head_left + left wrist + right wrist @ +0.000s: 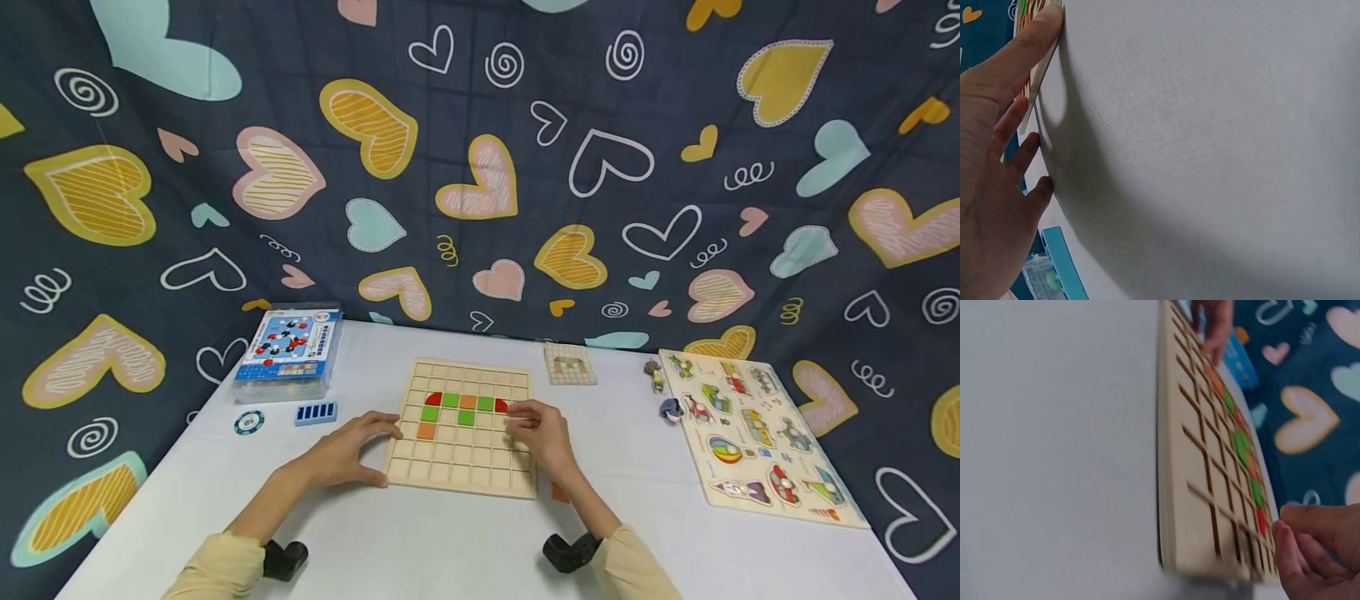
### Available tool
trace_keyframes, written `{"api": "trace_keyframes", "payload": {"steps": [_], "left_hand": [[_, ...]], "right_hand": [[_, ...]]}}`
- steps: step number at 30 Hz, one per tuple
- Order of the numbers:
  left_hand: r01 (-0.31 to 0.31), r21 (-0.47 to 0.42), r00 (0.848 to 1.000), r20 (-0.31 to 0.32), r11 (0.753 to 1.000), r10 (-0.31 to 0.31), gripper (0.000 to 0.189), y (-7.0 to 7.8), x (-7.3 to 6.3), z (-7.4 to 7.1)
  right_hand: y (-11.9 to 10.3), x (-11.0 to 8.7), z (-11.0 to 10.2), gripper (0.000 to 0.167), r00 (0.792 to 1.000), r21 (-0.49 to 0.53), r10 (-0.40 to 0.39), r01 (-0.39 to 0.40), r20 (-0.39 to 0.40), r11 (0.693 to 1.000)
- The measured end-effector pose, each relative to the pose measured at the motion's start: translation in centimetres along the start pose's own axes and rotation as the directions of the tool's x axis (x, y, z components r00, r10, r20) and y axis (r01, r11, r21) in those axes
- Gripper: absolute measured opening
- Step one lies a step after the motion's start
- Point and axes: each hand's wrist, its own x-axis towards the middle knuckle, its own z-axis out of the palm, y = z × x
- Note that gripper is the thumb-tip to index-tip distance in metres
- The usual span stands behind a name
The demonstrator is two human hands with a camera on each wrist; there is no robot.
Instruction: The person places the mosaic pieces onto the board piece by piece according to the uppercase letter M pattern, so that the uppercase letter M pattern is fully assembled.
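Observation:
A wooden grid board [457, 467] lies flat on the table with several green, orange and red tiles in its upper cells. My left hand [352, 450] spreads at its left side, thumb on the near left corner and fingertips at the left edge. In the left wrist view, the left thumb [1038, 34] touches the board's rim. Over the right part of the grid is my right hand [542, 433], thumb and forefinger close together beside a rounded red tile [501, 406]. In the right wrist view, nothing shows clearly between these right fingertips [1285, 531].
A small pattern card [570, 365] lies behind the board. An orange tile [559, 492] sits by the right forearm. At left are a boxed set [288, 350], a round chip [249, 422] and a blue slotted block [316, 413]; at right, a picture puzzle board [750, 433] and small figures [671, 409].

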Motion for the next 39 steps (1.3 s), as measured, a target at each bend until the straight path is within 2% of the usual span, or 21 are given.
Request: {"api": "trace_keyframes", "payload": {"steps": [5,10,14,18,24,28,33,36,39], "left_hand": [[0.011,-0.008,1.000,0.002,1.000,-0.011,0.061,0.1,0.2,-0.2],[0.013,-0.007,1.000,0.008,1.000,-0.012,0.061,0.2,0.3,-0.2],[0.001,0.008,1.000,0.002,1.000,-0.001,0.060,0.1,0.3,-0.3],[0.005,0.005,1.000,0.009,1.000,-0.005,0.059,0.0,0.1,-0.2],[0.034,-0.016,0.999,0.020,0.999,-0.033,0.060,0.0,0.0,0.0],[0.032,-0.011,0.999,0.018,0.999,-0.032,0.060,0.0,0.1,0.0],[0.026,0.002,1.000,0.014,1.000,-0.026,0.060,0.0,0.1,-0.1],[0.020,-0.001,1.000,0.011,1.000,-0.020,0.059,0.2,0.2,-0.3],[0.024,-0.004,1.000,0.016,1.000,-0.024,0.059,0.2,0.2,-0.2]], "right_hand": [[0.8,-1.1,-3.2,0.024,0.996,0.012,0.073,-0.073,-0.044,0.997],[2.0,-2.4,-6.3,0.027,0.995,-0.060,0.102,-0.102,-0.004,0.993],[3.1,-3.2,-7.8,0.032,0.992,-0.107,0.115,-0.108,0.053,0.988],[3.9,-3.7,-8.2,0.035,0.990,-0.142,0.095,-0.079,0.106,0.987],[4.2,-4.0,-7.9,0.030,0.996,-0.126,0.048,-0.037,0.080,0.991],[4.2,-4.0,-7.9,0.029,0.996,-0.115,0.043,-0.035,0.075,0.993],[4.1,-3.8,-7.8,0.028,0.991,-0.029,0.132,-0.131,0.002,0.991],[3.9,-3.4,-7.6,0.028,0.972,0.059,0.226,-0.222,-0.058,0.973],[3.6,-2.9,-7.3,0.029,0.952,0.115,0.296,-0.287,-0.074,0.951]]}}
